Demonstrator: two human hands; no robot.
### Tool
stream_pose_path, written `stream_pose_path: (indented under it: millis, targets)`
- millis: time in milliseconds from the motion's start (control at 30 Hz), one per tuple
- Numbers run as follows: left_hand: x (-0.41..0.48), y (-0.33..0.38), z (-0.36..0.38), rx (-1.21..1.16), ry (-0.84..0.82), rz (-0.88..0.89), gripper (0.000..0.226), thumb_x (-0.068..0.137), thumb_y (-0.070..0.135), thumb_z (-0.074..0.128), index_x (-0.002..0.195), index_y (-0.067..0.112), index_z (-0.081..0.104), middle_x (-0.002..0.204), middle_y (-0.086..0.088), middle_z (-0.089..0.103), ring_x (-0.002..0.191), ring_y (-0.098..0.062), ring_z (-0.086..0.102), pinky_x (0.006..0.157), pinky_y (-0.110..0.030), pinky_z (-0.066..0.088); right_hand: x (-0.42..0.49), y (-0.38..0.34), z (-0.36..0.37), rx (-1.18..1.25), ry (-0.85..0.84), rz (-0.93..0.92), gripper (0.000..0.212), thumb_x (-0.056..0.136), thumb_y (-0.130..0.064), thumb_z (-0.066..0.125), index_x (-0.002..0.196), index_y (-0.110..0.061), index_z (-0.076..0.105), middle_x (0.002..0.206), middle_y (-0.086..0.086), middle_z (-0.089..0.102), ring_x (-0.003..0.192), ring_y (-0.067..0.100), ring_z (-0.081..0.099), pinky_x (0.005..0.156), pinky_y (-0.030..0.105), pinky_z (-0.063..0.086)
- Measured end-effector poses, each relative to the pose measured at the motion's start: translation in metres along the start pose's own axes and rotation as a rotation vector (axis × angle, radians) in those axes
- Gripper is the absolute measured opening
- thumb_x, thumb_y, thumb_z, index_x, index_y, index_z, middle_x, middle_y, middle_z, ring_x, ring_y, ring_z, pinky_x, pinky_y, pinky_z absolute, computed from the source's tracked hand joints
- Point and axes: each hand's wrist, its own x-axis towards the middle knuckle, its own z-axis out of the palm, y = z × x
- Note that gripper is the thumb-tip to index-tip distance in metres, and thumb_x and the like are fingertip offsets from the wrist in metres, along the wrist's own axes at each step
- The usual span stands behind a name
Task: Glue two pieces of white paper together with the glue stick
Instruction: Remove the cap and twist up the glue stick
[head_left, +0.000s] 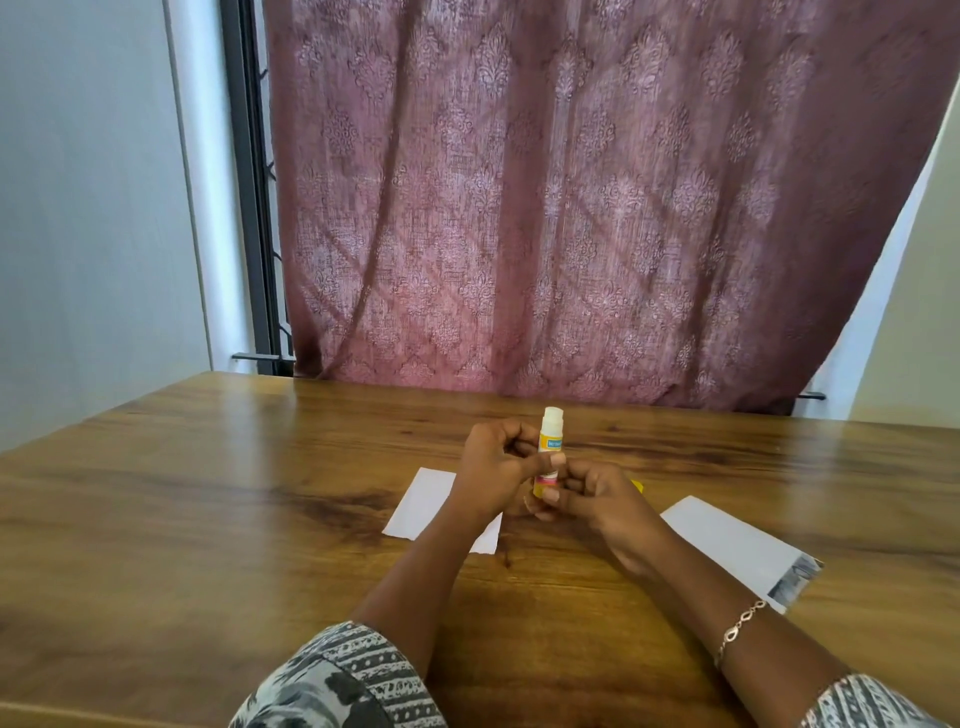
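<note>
Wood-grain table (208, 519) fills the lower half of the head view. Its far edge meets a mauve patterned curtain (571, 208), with a dark window frame (249, 182) and a pale wall to the left.

Above the table's middle, both hands hold the glue stick (550, 441). Its long axis is close to upright and its uncapped white tip points up, above the fingers. The left hand (493, 467) curls round the tube, thumb across the label. The right hand (597, 499) pinches the yellow base just below the left thumb.

One white paper (426, 504) lies flat under and left of the left wrist. A second white paper (727, 540) lies apart, right of the right forearm, with a grey printed patch at its near corner. A small yellow piece (638, 486) shows just past the right knuckles; what it is cannot be told.

Bare wood runs wide left of the left fingers and up to the table's far edge.
</note>
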Motion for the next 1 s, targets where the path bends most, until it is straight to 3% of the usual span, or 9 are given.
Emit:
stream_pose_path:
  millis: [100, 200, 300, 367, 467, 600, 733, 833, 1000]
  targets:
    - [0.0, 0.0004, -0.0008, 0.005, 0.024, 0.008, 0.014, 0.07, 0.004, 0.075, 0.078, 0.005, 0.064, 0.067, 0.0, 0.063, 0.057, 0.0, 0.058, 0.06, -0.013, 0.048, 0.0003, -0.0014, 0.0001, 0.003, 0.031, -0.017, 0.015, 0.08, -0.001, 0.061, 0.089, -0.012, 0.066, 0.079, 0.008, 0.068, 0.076, 0.019, 0.064, 0.072, 0.025, 0.055]
    - [-0.0008, 0.0018, 0.0004, -0.003, 0.04, -0.017, 0.017, 0.068, 0.005, 0.077, 0.075, 0.008, 0.062, 0.067, 0.0, 0.061, 0.062, -0.008, 0.057, 0.058, -0.018, 0.049, 0.0028, 0.0022, 0.0024, -0.126, 0.039, 0.009, 0.031, 0.072, -0.01, 0.072, 0.098, -0.023, 0.061, 0.091, 0.012, 0.07, 0.087, 0.028, 0.065, 0.081, 0.04, 0.055]
    - [-0.0008, 0.001, 0.0014, 0.003, 0.034, -0.016, 0.017, 0.068, 0.006, 0.077, 0.077, 0.006, 0.062, 0.067, 0.0, 0.061, 0.061, -0.008, 0.057, 0.056, -0.013, 0.048, 0.0033, 0.0035, 0.0048, -0.183, 0.077, 0.023, 0.03, 0.071, -0.012, 0.074, 0.097, -0.019, 0.06, 0.097, 0.02, 0.068, 0.086, 0.031, 0.064, 0.082, 0.046, 0.054]
    - [-0.0005, 0.0004, 0.0015, 0.004, 0.031, -0.006, 0.015, 0.07, 0.005, 0.075, 0.078, 0.005, 0.062, 0.068, -0.001, 0.062, 0.062, -0.008, 0.057, 0.058, -0.011, 0.048, 0.0027, 0.0017, 0.0037, -0.187, 0.081, -0.007, 0.024, 0.073, -0.007, 0.071, 0.095, -0.012, 0.061, 0.089, 0.019, 0.068, 0.081, 0.028, 0.064, 0.08, 0.043, 0.054]
    - [0.0006, -0.001, 0.0011, -0.022, 0.016, 0.002, 0.012, 0.074, 0.002, 0.071, 0.084, 0.004, 0.065, 0.071, -0.005, 0.062, 0.067, -0.012, 0.057, 0.067, -0.019, 0.048, 0.0001, -0.0008, 0.0022, -0.099, 0.01, -0.056, 0.007, 0.08, 0.002, 0.06, 0.086, -0.003, 0.061, 0.075, 0.01, 0.064, 0.07, 0.016, 0.06, 0.07, 0.028, 0.052]
    - [0.0017, -0.0034, 0.0009, 0.003, 0.024, 0.007, 0.016, 0.076, 0.001, 0.069, 0.091, -0.003, 0.066, 0.071, -0.003, 0.063, 0.065, -0.009, 0.058, 0.068, -0.021, 0.048, -0.0005, -0.0011, 0.003, 0.0, -0.028, -0.019, 0.008, 0.084, 0.001, 0.054, 0.086, -0.003, 0.062, 0.078, 0.011, 0.064, 0.074, 0.017, 0.061, 0.068, 0.02, 0.053]
    - [0.002, -0.0031, 0.0011, -0.006, 0.047, -0.003, 0.02, 0.074, 0.003, 0.071, 0.091, -0.004, 0.065, 0.071, -0.003, 0.063, 0.065, -0.011, 0.059, 0.065, -0.019, 0.049, 0.0012, 0.0015, 0.004, -0.104, 0.039, 0.036, 0.02, 0.075, -0.007, 0.069, 0.09, -0.014, 0.058, 0.079, 0.005, 0.066, 0.078, 0.021, 0.063, 0.077, 0.035, 0.054]
    - [0.0016, -0.004, 0.002, 0.005, 0.026, 0.0, 0.021, 0.074, 0.003, 0.071, 0.092, -0.005, 0.065, 0.07, 0.0, 0.064, 0.059, -0.001, 0.06, 0.061, -0.012, 0.049, 0.0011, 0.0024, 0.0035, -0.174, 0.075, 0.049, 0.019, 0.072, -0.011, 0.073, 0.082, -0.015, 0.058, 0.076, 0.007, 0.065, 0.075, 0.024, 0.063, 0.078, 0.042, 0.052]
    - [0.0014, -0.0038, 0.0006, 0.008, -0.004, 0.011, 0.018, 0.077, 0.001, 0.067, 0.094, -0.005, 0.066, 0.071, 0.0, 0.064, 0.059, 0.003, 0.06, 0.065, -0.011, 0.049, 0.0001, -0.0009, 0.0024, -0.083, 0.019, -0.009, 0.008, 0.079, 0.0, 0.063, 0.081, -0.007, 0.06, 0.071, 0.007, 0.064, 0.065, 0.011, 0.063, 0.064, 0.02, 0.053]
